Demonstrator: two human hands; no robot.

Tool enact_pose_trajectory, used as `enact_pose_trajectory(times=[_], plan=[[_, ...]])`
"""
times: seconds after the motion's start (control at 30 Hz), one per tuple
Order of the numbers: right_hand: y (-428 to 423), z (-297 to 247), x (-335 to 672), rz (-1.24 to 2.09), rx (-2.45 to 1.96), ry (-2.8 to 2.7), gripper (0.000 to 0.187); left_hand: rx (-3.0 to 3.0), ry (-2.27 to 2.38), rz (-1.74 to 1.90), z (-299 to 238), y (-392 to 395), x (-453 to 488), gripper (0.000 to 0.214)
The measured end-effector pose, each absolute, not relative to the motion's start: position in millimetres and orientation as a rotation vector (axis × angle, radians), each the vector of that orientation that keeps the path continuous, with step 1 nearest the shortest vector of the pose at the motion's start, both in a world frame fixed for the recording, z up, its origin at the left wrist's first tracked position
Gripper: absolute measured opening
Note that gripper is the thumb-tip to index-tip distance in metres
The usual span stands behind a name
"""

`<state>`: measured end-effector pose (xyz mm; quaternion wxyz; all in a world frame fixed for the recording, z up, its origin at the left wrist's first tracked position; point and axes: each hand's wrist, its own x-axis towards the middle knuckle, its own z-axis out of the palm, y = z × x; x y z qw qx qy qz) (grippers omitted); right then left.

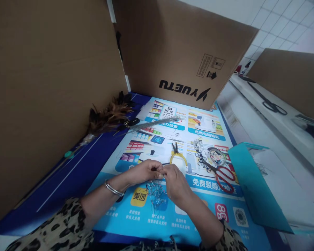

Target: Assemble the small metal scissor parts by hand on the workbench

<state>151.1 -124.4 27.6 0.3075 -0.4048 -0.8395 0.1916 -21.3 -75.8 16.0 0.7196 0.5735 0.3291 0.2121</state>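
Note:
My left hand [146,170] and my right hand [176,182] meet over the printed sheet, fingertips pinched together. What they hold is too small and too covered by the fingers to name. Just below the fingers lies a tangled pile of short bent wire pieces [156,196]. A pair of pliers [178,157] with yellow handles rests right beyond my hands, its dark jaws pointing away. To the right are scissors [225,178] with red handles, beside a scatter of small dark looped pieces [201,155] and a round container [216,157].
A bundle of long straight wires [157,122] lies farther back. Brown feathers [111,113] lean along the left cardboard wall [54,69]. Another cardboard panel [183,45] stands behind. On the right sits a teal box [256,195]; beyond it, a ledge holds black-handled scissors [273,106].

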Motion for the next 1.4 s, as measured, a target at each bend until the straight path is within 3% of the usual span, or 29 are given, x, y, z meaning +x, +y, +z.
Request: enact_pose_trajectory(times=[0.17, 0.6, 0.87, 1.4], plan=[[-123.7, 25.9, 151.4, 0.555, -0.973, -2.150, 0.036, 1.217, 0.721, 0.492, 16.9, -76.5, -20.7, 0.025], [-122.8, 21.0, 151.2, 0.630, -1.069, -1.910, 0.017, 1.134, 0.643, 0.601, 27.3, -81.9, -17.4, 0.022], [-120.3, 18.5, 151.0, 0.725, -1.108, -1.811, 0.009, 1.376, 0.740, 0.753, 26.8, -85.5, -11.0, 0.025], [-122.1, 22.7, 151.5, 0.859, -1.212, -1.692, 0.006, 1.585, 0.852, 0.810, 26.1, -90.0, -8.5, 0.012]])
